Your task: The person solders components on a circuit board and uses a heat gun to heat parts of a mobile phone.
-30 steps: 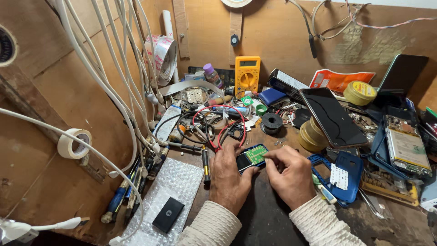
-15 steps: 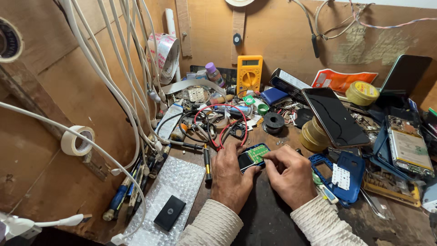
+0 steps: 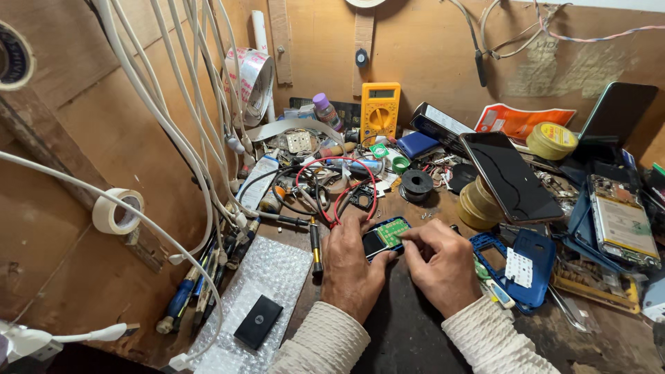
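Small opened phone (image 3: 385,236), green board exposed, is steadied flat on the desk (image 3: 409,332) by the left hand (image 3: 350,266) curled around its near edge, while its right end is pinched by the right hand (image 3: 438,266), yellow meter (image 3: 379,111) kept behind.

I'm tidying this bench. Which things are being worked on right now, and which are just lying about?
In hand: small opened phone, held by left hand and right hand.

Lying about: yellow multimeter, black phone, blue phone shell, bubble wrap, screwdriver.
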